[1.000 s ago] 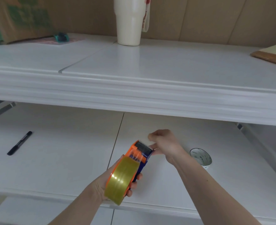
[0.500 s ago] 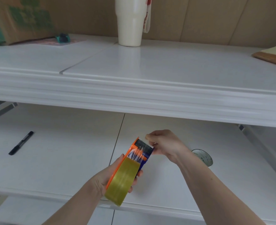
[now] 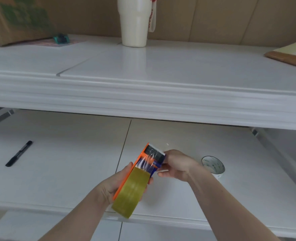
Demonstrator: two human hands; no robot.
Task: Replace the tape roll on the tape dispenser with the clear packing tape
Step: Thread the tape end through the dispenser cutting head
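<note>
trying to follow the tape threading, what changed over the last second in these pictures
The right hand slid from the top front edge of the tape dispenser down to its right side, near the blue part. Clear tape now lies stretched and wrinkled over the front. The left hand kept its grip on the dispenser and yellowish tape roll. The pen, spare roll and tumbler stayed put.

Soft even daylight — slight blur, wide-angle bowing
</note>
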